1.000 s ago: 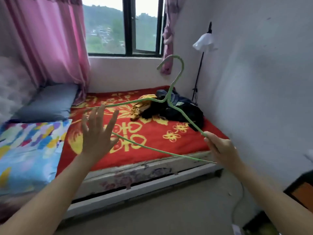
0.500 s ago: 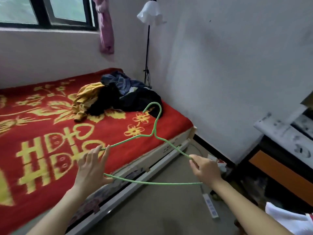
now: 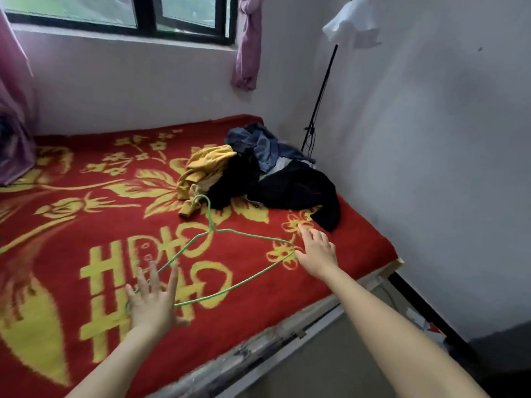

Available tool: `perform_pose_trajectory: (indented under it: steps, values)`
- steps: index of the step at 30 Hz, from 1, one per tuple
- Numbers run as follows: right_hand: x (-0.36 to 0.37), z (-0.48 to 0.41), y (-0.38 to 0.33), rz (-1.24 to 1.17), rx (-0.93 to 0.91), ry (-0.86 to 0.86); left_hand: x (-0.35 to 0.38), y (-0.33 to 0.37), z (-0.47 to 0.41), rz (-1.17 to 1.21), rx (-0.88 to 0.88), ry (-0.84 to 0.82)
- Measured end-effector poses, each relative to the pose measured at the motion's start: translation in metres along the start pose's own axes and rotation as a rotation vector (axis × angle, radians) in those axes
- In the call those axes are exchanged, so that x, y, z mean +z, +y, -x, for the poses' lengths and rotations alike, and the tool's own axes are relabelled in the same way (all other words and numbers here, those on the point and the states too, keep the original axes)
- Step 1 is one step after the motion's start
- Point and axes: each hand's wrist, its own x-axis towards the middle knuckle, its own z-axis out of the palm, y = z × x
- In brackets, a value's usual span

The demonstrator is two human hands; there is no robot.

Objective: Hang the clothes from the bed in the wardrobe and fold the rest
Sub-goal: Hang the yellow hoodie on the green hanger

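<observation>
Nearest the viewer, the left hand [image 3: 152,301] is open, its fingers straight and fanned wide and holding nothing. The left corner of the green hanger [image 3: 253,235] runs beneath its palm, and it cannot be told whether skin touches wire. Beyond those fingertips the hanger appears to lie flat on the red blanket [image 3: 71,239] of the bed [image 3: 273,337], hook pointing away from the hands. The right hand [image 3: 316,251] is also open, fingers extended and loose. The hanger's right corner sits just beside its thumb and appears ungripped. Change noted: half a second ago the right hand pinched the hanger's arm and the hanger was in the air near the bed's edge. It is now down on the blanket with both hands released. Past the right fingertips, near but apart, lies the pile of clothes. The black garment [image 3: 293,188] is closest, the yellow garment [image 3: 207,168] is left of it with the hook at its edge, and the blue garment [image 3: 261,142] is behind. Nothing is on the hanger. Judgement: the hanger is staged and both hands are free to draw a first garment, so the task is barely begun. Farthest back are the floor lamp [image 3: 350,27] and the window [image 3: 143,12].
</observation>
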Motion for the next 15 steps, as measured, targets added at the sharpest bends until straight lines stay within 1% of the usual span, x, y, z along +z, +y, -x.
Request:
perform_pose_trajectory:
  steps: [2,4,7,9,11,14,15]
  values:
    - [0.021,-0.003,0.001,-0.009,-0.016,-0.085,0.019,0.002,-0.011,-0.061,0.009,-0.097]
    - [0.042,-0.003,0.015,0.019,-0.032,-0.165,0.034,0.011,-0.018,-0.092,0.029,-0.144]
    - [0.062,-0.017,0.049,0.052,0.003,-0.297,0.045,0.032,-0.035,-0.115,0.068,-0.143]
    - [0.065,-0.035,0.069,0.046,0.057,-0.336,0.044,0.047,-0.049,-0.105,0.070,-0.134]
    - [0.066,-0.064,0.084,0.015,0.099,-0.351,0.040,0.061,-0.068,-0.101,0.050,-0.124]
    - [0.069,-0.118,0.100,-0.011,0.067,-0.372,0.033,0.085,-0.105,-0.115,-0.027,-0.092]
    - [0.068,-0.143,0.108,-0.022,0.035,-0.386,0.030,0.101,-0.120,-0.105,-0.073,-0.108]
